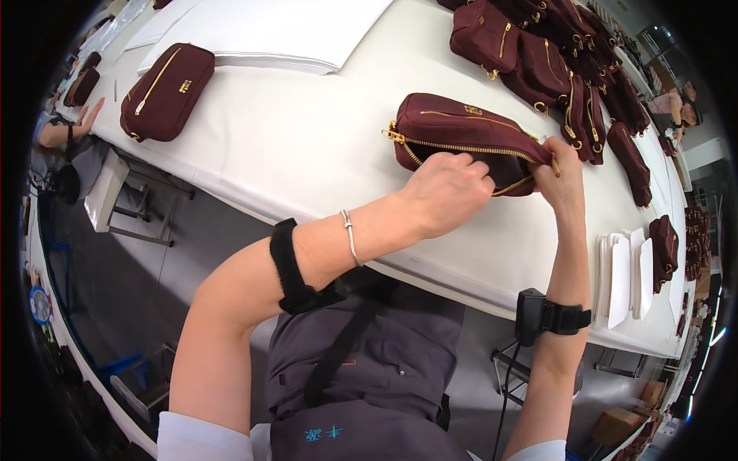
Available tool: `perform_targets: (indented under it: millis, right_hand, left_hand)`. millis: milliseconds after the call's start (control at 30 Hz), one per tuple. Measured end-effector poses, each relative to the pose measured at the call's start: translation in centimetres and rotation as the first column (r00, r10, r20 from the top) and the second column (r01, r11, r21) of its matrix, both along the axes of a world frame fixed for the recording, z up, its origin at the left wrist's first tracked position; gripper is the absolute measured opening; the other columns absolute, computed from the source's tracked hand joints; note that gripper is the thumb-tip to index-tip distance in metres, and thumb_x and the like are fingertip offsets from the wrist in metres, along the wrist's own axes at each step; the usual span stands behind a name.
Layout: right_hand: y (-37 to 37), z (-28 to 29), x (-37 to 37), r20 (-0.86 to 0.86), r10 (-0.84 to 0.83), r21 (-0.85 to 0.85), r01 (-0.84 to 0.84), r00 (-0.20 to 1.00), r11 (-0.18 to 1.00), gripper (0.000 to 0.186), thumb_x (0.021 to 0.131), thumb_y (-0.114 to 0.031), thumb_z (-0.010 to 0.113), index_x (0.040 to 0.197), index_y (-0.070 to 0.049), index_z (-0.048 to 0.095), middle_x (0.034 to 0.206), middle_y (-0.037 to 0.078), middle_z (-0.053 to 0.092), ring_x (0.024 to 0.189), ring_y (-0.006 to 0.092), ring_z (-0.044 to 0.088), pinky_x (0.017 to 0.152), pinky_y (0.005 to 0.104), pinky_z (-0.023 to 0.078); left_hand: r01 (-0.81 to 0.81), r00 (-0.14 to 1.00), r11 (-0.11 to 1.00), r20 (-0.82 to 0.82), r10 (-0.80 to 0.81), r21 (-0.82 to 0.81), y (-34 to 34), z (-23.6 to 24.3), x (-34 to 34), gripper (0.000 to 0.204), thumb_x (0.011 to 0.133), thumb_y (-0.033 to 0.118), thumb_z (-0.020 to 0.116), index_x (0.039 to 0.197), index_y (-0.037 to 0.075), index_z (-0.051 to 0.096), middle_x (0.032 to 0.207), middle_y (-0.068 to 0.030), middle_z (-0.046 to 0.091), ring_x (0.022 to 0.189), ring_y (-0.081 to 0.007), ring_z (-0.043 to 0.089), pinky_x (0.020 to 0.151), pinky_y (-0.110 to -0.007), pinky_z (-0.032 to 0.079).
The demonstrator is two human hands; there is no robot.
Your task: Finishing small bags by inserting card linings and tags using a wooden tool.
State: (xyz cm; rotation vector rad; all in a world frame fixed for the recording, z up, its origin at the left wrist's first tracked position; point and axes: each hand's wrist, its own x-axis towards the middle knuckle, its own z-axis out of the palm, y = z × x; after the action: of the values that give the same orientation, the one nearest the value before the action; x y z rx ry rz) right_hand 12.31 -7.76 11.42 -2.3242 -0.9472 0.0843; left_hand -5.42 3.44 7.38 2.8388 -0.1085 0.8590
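Note:
A maroon zip pouch (pixel 453 131) with gold zips lies on the white table before me, its long main zip undone and the dark inside showing. My left hand (pixel 453 188) is closed at the mouth of the pouch, its curled fingertips dipping into the opening. What those fingers hold, if anything, is hidden. At the pouch's right end, my right hand (pixel 559 173) pinches the corner beside the end of the zip. The gold zip pull (pixel 393 135) hangs at the opposite, left end.
Another maroon pouch (pixel 167 92), zipped, lies to the left near a stack of white sheets (pixel 269 34). Several maroon pouches (pixel 546 65) are heaped at the far right. Folded white pieces (pixel 621 276) stand by the right table edge. A co-worker's hand (pixel 91 117) rests at the far left.

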Motion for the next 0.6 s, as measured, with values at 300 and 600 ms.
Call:
perform_targets:
  millis: [300,600]
  right_hand:
    - [-0.5,0.3,-0.3,0.051,-0.005,-0.041,0.007,0.999,0.999,0.013,0.068,-0.004,0.061,0.075,0.005,0.054,0.069,0.02,0.06,0.064,0.034,0.06,0.062,0.0404,0.047]
    - [0.7,3.9,-4.1,0.246,0.092,-0.153,-0.055,0.965,0.987,0.02,0.067,-0.011,0.071,0.078,0.001,0.059,0.068,0.017,0.063,0.068,0.0354,0.061,0.061,0.0412,0.047]
  left_hand:
    - [-0.018,0.987,1.0,0.161,0.02,-0.017,1.2,-0.1,-1.9,0.006,0.069,0.004,0.059,0.075,0.004,0.061,0.073,-0.0059,0.058,0.073,-0.0231,0.058,0.067,-0.034,0.047]
    - [-0.093,0.996,0.992,0.007,0.094,-0.082,4.0,-0.2,-5.3,0.015,0.071,0.001,0.065,0.086,0.004,0.064,0.083,-0.0046,0.061,0.08,-0.0212,0.058,0.076,-0.033,0.043]
